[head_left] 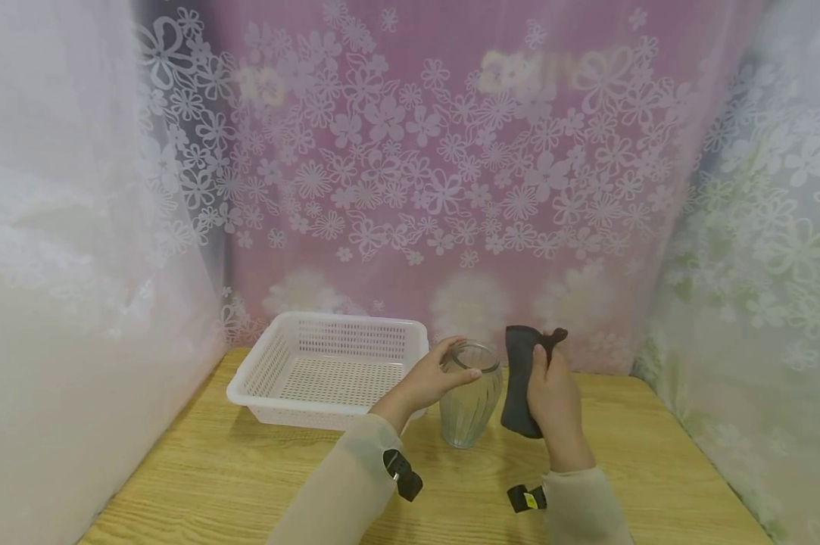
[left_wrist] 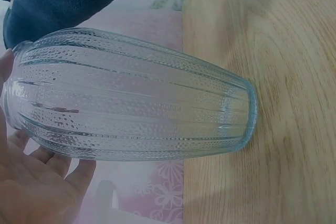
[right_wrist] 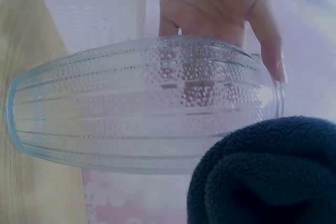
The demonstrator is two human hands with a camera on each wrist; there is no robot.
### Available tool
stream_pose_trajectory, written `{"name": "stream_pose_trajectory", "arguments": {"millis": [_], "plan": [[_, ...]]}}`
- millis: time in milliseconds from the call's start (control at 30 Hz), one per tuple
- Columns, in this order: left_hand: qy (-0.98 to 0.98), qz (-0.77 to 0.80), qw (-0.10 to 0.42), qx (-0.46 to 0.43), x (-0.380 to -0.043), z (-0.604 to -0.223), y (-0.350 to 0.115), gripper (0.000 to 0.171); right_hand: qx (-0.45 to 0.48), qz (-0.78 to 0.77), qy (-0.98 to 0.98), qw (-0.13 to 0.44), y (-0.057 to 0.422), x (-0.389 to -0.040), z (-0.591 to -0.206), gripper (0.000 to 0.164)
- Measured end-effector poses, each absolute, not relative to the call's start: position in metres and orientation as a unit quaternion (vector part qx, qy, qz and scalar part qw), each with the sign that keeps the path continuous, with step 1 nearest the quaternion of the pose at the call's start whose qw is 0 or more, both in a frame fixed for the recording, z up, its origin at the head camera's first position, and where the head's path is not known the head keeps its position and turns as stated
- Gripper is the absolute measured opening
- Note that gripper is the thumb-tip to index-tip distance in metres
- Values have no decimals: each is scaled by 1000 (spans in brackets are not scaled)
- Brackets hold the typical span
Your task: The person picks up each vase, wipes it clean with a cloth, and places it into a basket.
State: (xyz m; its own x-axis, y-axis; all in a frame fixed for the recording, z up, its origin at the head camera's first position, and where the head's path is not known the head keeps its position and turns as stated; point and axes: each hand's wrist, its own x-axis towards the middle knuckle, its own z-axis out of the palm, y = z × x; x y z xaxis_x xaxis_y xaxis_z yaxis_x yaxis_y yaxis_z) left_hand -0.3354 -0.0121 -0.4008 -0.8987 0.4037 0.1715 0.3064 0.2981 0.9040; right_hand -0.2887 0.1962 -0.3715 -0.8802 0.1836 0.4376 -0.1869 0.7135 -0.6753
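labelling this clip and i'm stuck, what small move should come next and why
Probably press the dark cloth to the side of the glass vase and wipe: the right hand grips the cloth close beside the vase, while the left hand holds the vase near its top, seemingly steadying it.

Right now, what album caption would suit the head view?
A left hand grips a ribbed glass vase beside a white basket while the right hand holds a dark cloth.

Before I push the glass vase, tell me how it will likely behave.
The vase looks like clear glass, so it is probably fragile if knocked. Its base is narrower than its bulging upper body, so a high push may tip it. The ribs along its sides could make it less slippery than smooth glass.
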Motion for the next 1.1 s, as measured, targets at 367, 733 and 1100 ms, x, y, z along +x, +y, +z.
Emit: {"name": "stream_pose_trajectory", "arguments": {"millis": [367, 733, 1100], "plan": [[801, 554, 43, 223, -333, -402, -11, 72, 46, 361, -841, 399, 172, -287, -387, 49], [800, 555, 36, 226, -335, -402, -12, 71, 71, 361, -805, 466, 150, -297, -405, 45], [799, 558, 38, 222, -336, -403, -11, 69, 40, 373, -804, 461, 148, -303, -412, 47]]}}
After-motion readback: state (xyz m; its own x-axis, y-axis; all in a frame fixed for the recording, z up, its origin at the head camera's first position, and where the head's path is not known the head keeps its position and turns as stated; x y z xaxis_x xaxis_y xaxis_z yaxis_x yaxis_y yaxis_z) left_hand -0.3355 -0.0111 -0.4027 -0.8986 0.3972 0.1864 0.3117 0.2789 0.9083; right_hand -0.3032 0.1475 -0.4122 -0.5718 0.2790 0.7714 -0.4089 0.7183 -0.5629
